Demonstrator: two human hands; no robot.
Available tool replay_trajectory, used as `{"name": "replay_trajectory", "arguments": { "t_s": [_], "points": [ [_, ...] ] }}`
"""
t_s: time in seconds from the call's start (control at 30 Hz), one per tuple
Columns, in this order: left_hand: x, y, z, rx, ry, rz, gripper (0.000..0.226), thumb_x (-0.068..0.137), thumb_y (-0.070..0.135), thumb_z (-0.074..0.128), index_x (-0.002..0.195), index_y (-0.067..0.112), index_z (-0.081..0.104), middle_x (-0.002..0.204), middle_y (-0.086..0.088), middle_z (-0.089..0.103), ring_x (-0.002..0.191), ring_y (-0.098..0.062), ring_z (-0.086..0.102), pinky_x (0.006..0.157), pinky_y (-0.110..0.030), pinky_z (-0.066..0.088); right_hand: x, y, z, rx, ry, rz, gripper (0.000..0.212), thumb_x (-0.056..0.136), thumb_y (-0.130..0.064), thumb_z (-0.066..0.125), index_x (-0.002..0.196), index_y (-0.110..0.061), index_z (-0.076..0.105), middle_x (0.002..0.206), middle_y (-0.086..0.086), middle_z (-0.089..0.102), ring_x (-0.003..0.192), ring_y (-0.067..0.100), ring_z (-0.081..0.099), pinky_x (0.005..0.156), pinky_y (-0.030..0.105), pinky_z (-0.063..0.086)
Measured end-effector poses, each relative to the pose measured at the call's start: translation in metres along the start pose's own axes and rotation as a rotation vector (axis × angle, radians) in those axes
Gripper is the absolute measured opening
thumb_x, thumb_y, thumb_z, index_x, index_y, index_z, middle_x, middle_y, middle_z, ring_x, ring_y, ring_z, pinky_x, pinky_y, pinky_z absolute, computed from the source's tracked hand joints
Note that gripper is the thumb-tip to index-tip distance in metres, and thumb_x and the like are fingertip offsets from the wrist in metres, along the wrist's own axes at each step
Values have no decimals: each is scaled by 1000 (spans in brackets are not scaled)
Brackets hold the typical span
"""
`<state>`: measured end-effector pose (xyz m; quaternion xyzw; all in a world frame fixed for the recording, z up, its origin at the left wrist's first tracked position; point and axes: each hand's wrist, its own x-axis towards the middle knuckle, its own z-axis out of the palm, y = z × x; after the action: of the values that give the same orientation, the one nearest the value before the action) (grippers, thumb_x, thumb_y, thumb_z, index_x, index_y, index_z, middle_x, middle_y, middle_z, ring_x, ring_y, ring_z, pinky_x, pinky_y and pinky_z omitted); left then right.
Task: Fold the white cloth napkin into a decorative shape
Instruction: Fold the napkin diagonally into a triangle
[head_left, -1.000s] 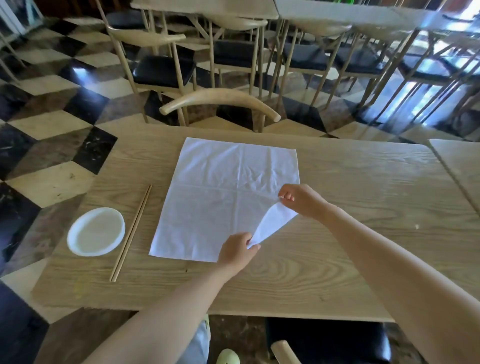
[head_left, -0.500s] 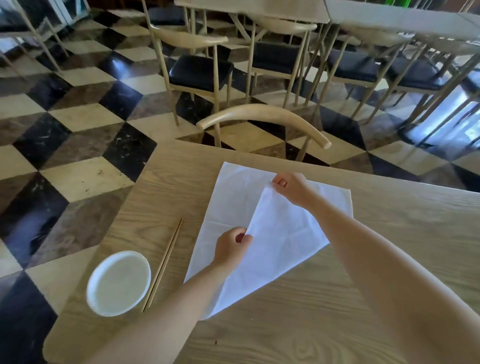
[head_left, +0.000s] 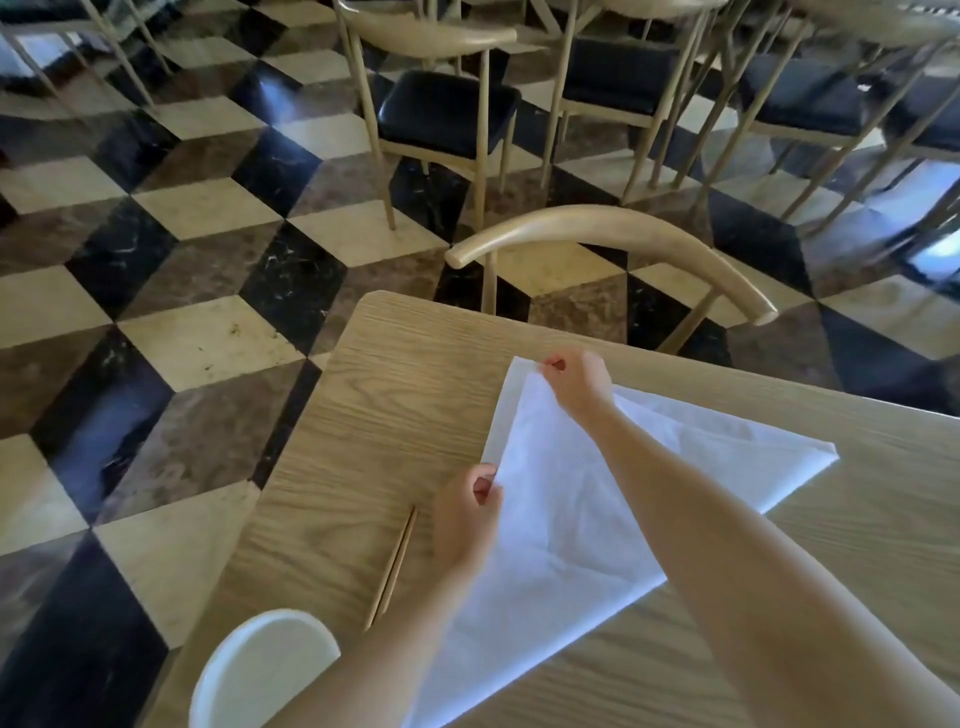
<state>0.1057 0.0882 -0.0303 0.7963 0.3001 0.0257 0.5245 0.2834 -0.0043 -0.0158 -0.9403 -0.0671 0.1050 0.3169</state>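
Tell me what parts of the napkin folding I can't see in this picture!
Head view, the only view:
- The white cloth napkin's near corner: cut off by the bottom edge.
- Its middle: partly covered by the right forearm.
- The round white plate: cut by the bottom edge and the left forearm.
- The thin wooden chopsticks' upper end: behind the left hand.
- The corner pinched by the right hand: under the fingers.

chopsticks (head_left: 393, 564) between plate (head_left: 260, 670) and napkin (head_left: 561, 545)

I'm seeing a light wooden table (head_left: 332, 467); on it, a folded white napkin (head_left: 561, 545), a pair of chopsticks (head_left: 393, 564) at its nine o'clock, and a white plate (head_left: 260, 670) at seven o'clock.
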Motion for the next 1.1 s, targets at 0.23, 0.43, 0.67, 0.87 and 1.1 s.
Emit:
{"name": "replay_trajectory", "arguments": {
  "t_s": [0.23,0.43,0.67,0.87,1.1],
  "points": [
    [4,0,3,58,38,21,16,79,2,59,91,10,68,81,-4,69,78,-22,61,73,-32,46,18,-1,18,-40,11,-38,15,85,-12,56,75,-10,67,78,2,64,82,23,60,76,39,51],
    [6,1,3,50,30,-17,19,82,4,59,99,8,67,89,-7,69,85,-22,62,81,-39,49,25,3,29,-9,59,-46,15,86,-22,59,81,-12,68,96,5,66,100,24,52,90,38,37],
    [2,3,-2,27,27,-14,19,82,6,60,99,10,65,89,-2,67,84,-17,60,75,-26,45,25,6,40,-85,154,-77,9,86,-23,57,83,-16,62,102,1,60,103,20,46,87,31,28],
    [-13,-5,-11,89,50,47,29,84,5,59,111,15,61,101,3,65,92,-13,59,81,-27,47,26,5,38,-125,173,-70,14,89,-24,54,91,-13,62,108,3,58,110,22,44,94,35,31],
    [-61,-29,-29,125,92,59,41,83,1,59,122,13,54,106,0,60,97,-17,57,87,-33,48,-17,2,30,-258,155,-243,34,95,-24,44,123,-8,52,130,10,53,122,27,42,104,39,30]
  ]
}}
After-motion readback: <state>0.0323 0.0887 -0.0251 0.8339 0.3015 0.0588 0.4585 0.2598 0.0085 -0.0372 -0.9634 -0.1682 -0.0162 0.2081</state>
